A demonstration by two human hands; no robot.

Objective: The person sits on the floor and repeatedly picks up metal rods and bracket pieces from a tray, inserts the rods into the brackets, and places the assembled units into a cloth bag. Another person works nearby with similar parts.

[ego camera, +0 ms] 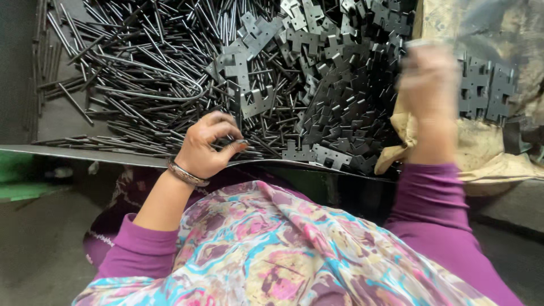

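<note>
Fingers of my left hand (205,148) curl in a closed grip on a thin dark pin (242,141) at the tabletop's (62,119) near edge. My right hand (429,85) is blurred; I cannot tell its grip. Pins look stiff, light, slick: pinch mid-length. Hinge plates (317,102) are heaped just beyond, toward the right.

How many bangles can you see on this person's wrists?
1: a metal bangle sits on the left wrist, just below the left hand at the edge of the pin pile. The right hand is blurred; its wrist shows none clearly.
</note>
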